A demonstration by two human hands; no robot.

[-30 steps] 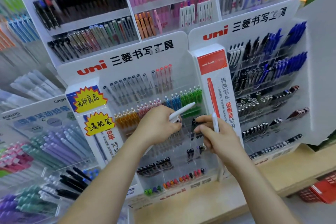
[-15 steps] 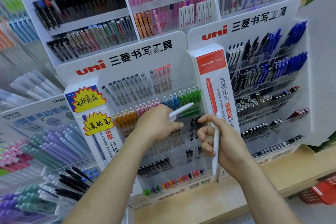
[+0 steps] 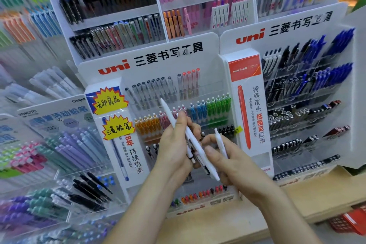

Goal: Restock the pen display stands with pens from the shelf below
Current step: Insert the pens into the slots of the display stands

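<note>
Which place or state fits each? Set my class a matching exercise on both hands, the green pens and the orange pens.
Column one:
1 left hand
2 right hand
3 green pens
4 orange pens

Column two:
A left end of the coloured row
B holds one white pen
C right end of the coloured row
D grips a bundle of white pens

Pairs: 1-D, 2-B, 3-C, 4-A.

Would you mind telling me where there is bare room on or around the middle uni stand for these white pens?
The wooden shelf in front of the middle stand is bare. Inside it, clear slots look open between the black pens on the right and the bottom row of red pens. The orange-to-green row is packed.
</note>
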